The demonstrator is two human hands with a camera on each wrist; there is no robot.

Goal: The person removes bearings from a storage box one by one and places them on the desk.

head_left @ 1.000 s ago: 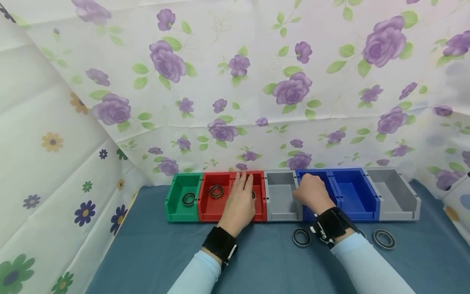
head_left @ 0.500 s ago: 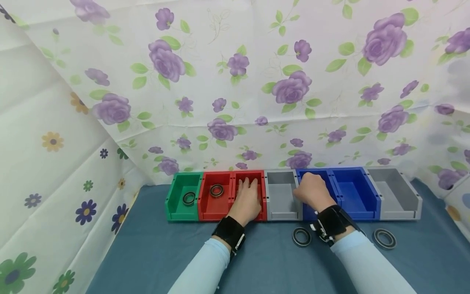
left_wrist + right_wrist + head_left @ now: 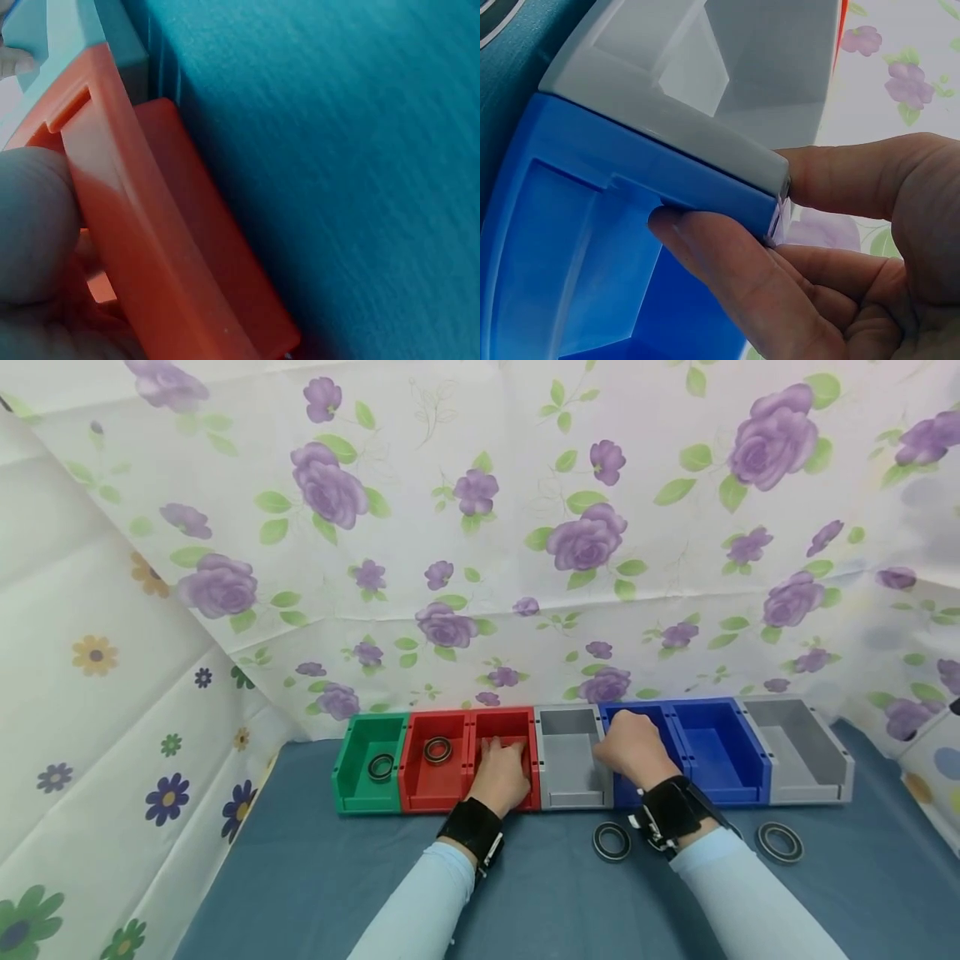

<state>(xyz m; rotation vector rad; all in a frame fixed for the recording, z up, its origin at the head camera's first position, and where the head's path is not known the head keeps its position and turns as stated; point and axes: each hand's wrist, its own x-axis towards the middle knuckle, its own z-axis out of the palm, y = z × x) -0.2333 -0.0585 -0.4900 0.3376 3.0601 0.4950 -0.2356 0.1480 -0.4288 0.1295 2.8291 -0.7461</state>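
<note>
My left hand reaches into the second red bin, fingers bent down inside. In the left wrist view, the thumb is close behind the red front wall. A ball bearing that lay in this bin is hidden under the hand, so I cannot tell if the fingers hold it. My right hand pinches the adjoining side walls of the middle grey bin and the first blue bin. In the right wrist view, the thumb is on the grey side and the index finger on the blue.
The green bin holds one bearing, the first red bin another bearing. Two bearings lie on the blue-green cloth in front. A second blue bin and a grey bin end the row. Floral sheeting stands behind.
My left hand has come down and slightly right, from over both red bins into the second one, its fingers bending. The right hand keeps its pinch on the bin walls.
</note>
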